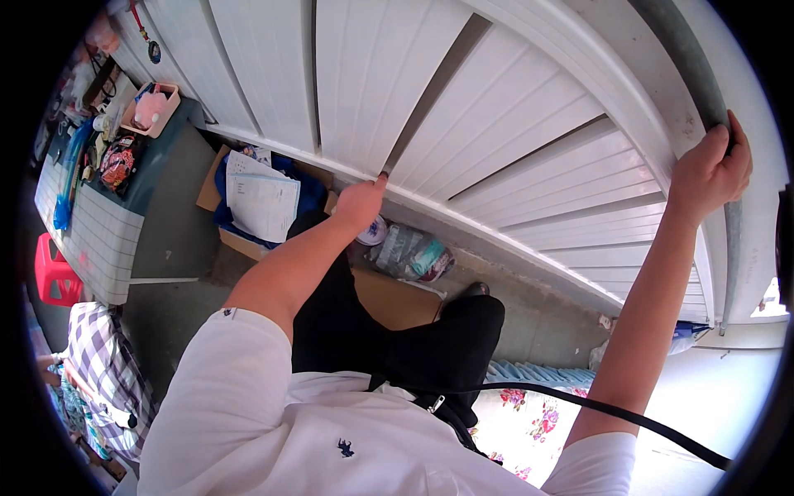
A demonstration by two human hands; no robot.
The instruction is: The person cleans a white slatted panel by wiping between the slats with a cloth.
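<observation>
A white panelled partition [389, 78] with long dark gaps stands in front of me. My left hand [361, 205] is closed at its lower edge, one fingertip by a gap between two panels; its other fingers are mostly hidden. Far to the right, my right hand [711, 172] wraps around a grey pipe [699, 70] that runs along the white wall beside the partition. Below my left hand lie a clear plastic bag [405, 252] with a teal item inside and a round, lidded-looking container [373, 231].
Papers [260, 194] lie on blue cloth in an open cardboard box [240, 244]. A cluttered table [99, 240] is at left, with a red stool [58, 269] and a person in a checked garment [103, 351] nearby. Flowered fabric [529, 422] and a black strap [612, 409] are near my right arm.
</observation>
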